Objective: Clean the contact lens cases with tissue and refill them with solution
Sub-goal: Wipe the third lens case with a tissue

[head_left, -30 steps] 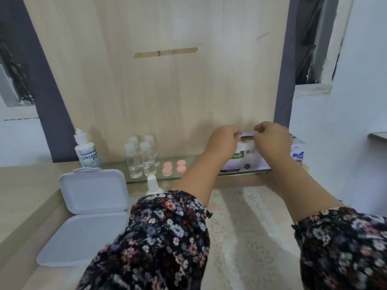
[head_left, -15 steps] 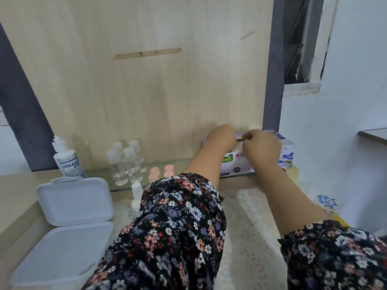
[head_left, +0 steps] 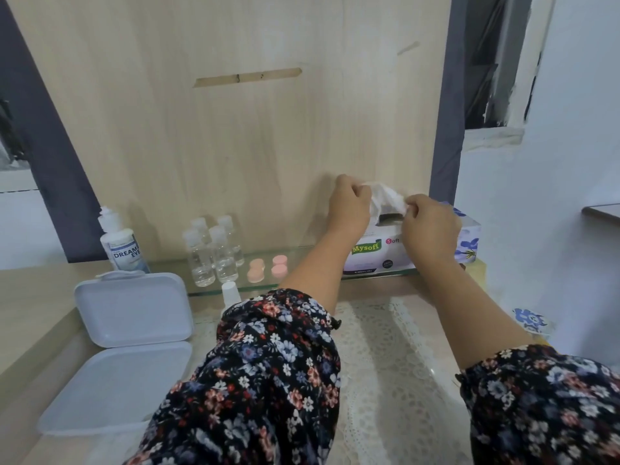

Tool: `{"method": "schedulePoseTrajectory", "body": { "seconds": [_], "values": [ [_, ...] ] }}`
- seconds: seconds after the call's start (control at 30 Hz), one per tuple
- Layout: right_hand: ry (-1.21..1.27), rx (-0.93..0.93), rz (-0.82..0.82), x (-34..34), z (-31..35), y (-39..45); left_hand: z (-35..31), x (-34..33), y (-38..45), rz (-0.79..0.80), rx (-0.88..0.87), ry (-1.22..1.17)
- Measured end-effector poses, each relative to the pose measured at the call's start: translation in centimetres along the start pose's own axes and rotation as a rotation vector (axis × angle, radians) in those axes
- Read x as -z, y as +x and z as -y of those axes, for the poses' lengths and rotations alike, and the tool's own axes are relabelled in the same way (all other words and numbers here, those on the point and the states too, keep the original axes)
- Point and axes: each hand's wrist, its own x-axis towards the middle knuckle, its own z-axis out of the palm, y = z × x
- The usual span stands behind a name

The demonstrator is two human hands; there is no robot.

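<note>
Left hand (head_left: pixel 349 204): closed grip on the left end of the tissue (head_left: pixel 385 196).
Right hand (head_left: pixel 431 226): closed grip, pinching the tissue's right end.
Tissue: half out of the tissue box (head_left: pixel 369 258), above its slot.
Tissue box: on the glass shelf (head_left: pixel 302 285), right end.
Lens cases (head_left: pixel 266 268): 2 pink pairs on the shelf, left of the box.
Solution bottle (head_left: pixel 120 245): far left, behind the open white box (head_left: pixel 131 310) on the tabletop (head_left: pixel 33 297).
Small clear bottles (head_left: pixel 214 253): 4, between solution bottle and cases.

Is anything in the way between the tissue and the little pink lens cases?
Mostly the person's own left arm. Both hands, left hand and right hand, pinch the tissue above the tissue box. The pink lens cases sit left of the box on the glass shelf, just beyond that arm.
</note>
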Motion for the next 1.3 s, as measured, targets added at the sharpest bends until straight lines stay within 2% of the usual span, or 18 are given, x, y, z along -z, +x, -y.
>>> {"method": "schedulePoseTrajectory", "body": {
  "seconds": [0.07, 0.13, 0.27, 0.43, 0.5, 0.57, 0.63, 0.73, 0.83, 0.9, 0.97, 1.1, 1.2, 1.3],
  "values": [
    [0.026, -0.016, 0.015, 0.1, -0.1, 0.0, -0.2, 0.5, -0.7, -0.092, -0.026, -0.130],
    [0.063, -0.032, 0.032, 0.4, 0.0, 0.0, -0.4, 1.4, -1.4, -0.118, -0.040, -0.196],
    [0.197, -0.035, 0.011, 1.2, 0.4, -0.3, -0.5, 4.2, -3.0, -0.121, -0.026, -0.171],
    [0.269, 0.050, -0.051, 2.9, 1.7, -2.1, 0.1, 9.1, -7.7, -0.069, 0.051, -0.117],
    [0.341, 0.070, -0.029, 3.5, 2.5, -4.1, 0.9, 10.8, -10.2, -0.106, 0.052, -0.162],
    [0.403, 0.056, 0.025, 3.7, 3.1, -6.7, 2.4, 12.1, -12.5, -0.142, 0.031, -0.046],
    [0.448, -0.002, 0.138, 3.5, 3.4, -9.7, 4.3, 13.3, -14.1, -0.192, 0.050, 0.081],
    [0.463, -0.051, 0.453, 2.5, 3.5, -13.8, 6.4, 14.6, -16.6, -0.272, 0.040, 0.176],
    [0.421, -0.083, 0.778, 1.2, 3.5, -17.1, 8.2, 15.0, -18.2, -0.332, -0.123, 0.326],
    [0.355, -0.059, 0.867, 0.4, 3.5, -18.6, 9.5, 15.0, -18.8, -0.285, -0.240, 0.422],
    [0.233, 0.040, 0.883, -0.2, 3.6, -19.3, 10.7, 14.8, -19.3, -0.156, -0.312, 0.515],
    [0.160, 0.163, 0.819, -0.6, 3.6, -19.4, 10.9, 14.5, -19.9, 0.164, -0.165, 0.619],
    [0.166, 0.178, 0.780, -0.8, 3.4, -19.6, 10.7, 14.8, -20.2, 0.217, -0.117, 0.685],
    [0.167, 0.175, 0.735, -1.1, 3.3, -19.7, 10.8, 14.8, -20.3, 0.229, -0.245, 0.812]
  ]
}}
